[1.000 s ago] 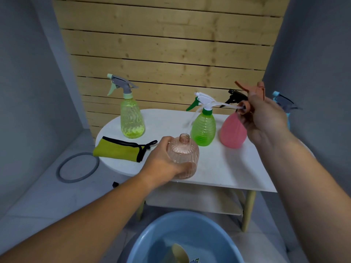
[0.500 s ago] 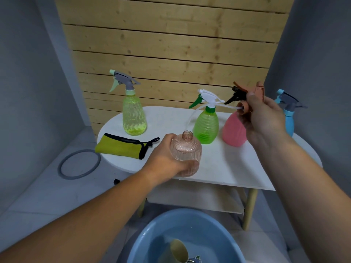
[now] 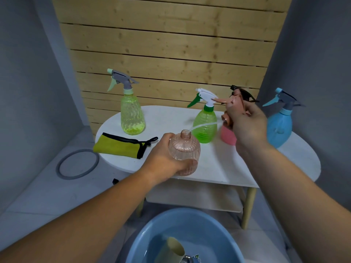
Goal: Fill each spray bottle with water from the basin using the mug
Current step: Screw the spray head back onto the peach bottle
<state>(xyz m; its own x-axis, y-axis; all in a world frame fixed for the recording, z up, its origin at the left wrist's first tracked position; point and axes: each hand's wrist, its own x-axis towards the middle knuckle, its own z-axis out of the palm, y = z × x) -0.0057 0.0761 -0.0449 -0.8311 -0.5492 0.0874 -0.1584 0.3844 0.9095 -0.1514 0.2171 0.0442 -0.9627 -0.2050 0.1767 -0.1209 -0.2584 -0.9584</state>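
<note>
Down at the bottom edge we have the blue basin (image 3: 209, 224) on the floor, with the cream mug (image 3: 171, 249) tipped over inside it, mouth pointing up and left. Moving up, the left hand (image 3: 167, 158) is wrapped round the ribbed peach bottle (image 3: 185, 149), thumb across its lower front. The bottle sits upright at the near edge of the white oval table (image 3: 218, 168), neck open, no cap on. Over to the right hand (image 3: 247, 126), raised above the tabletop with its fingers curled round the peach spray head (image 3: 237, 103), nozzle pointing left. The thin clear dip tube (image 3: 205, 125) trails from that head down and left across the green bottle, its tip right by the open neck; whether it is inside, cannot tell. Left of the peach bottle lies a yellow-green pouch (image 3: 119, 146) with black trim, flat on the table. Behind the hands, a row of bottles, all capped: the green bottle (image 3: 205, 133) with a white and green trigger, the pink bottle (image 3: 228, 136) mostly hidden by the right hand, and the blue bottle (image 3: 279, 126) out on the right. Well apart at the far left stands the tall yellow-green bottle (image 3: 132, 114). On the floor to the left, a grey ring (image 3: 77, 164); at the back, a wooden slat wall (image 3: 171, 54).
</note>
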